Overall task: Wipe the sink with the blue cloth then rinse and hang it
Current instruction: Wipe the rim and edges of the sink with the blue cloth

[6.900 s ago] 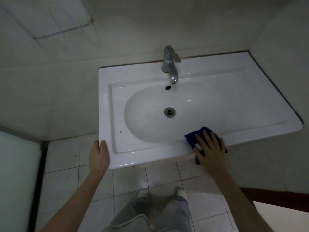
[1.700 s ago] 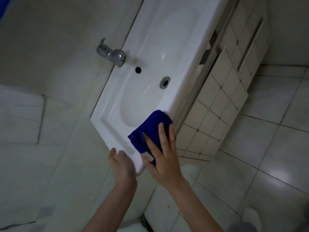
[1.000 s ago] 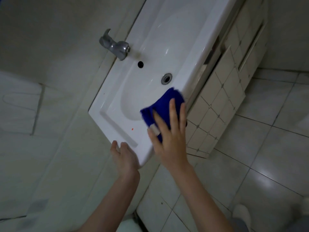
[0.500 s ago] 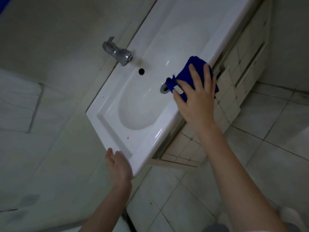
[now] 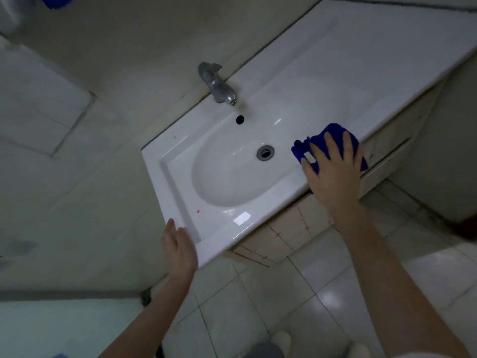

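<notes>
While the wipe step is in hand (judged: rinse and hang not yet begun), head view: R hand lies flat, fingers spread, grip apart, pressing the blue cloth onto the front rim of the sink, just right of the drain. L hand, fingers straight, grip apart, holds nothing and rests against the sink's near-left corner. Next move prob. calls for sweeping the cloth w/ even pressure into the bowl and toward the red speck on the left ledge. Faucet and overflow hole at back; the faucet base would need working round. Tiled cabinet below. Blue obj. at top-left edge, too cropped to identify.
</notes>
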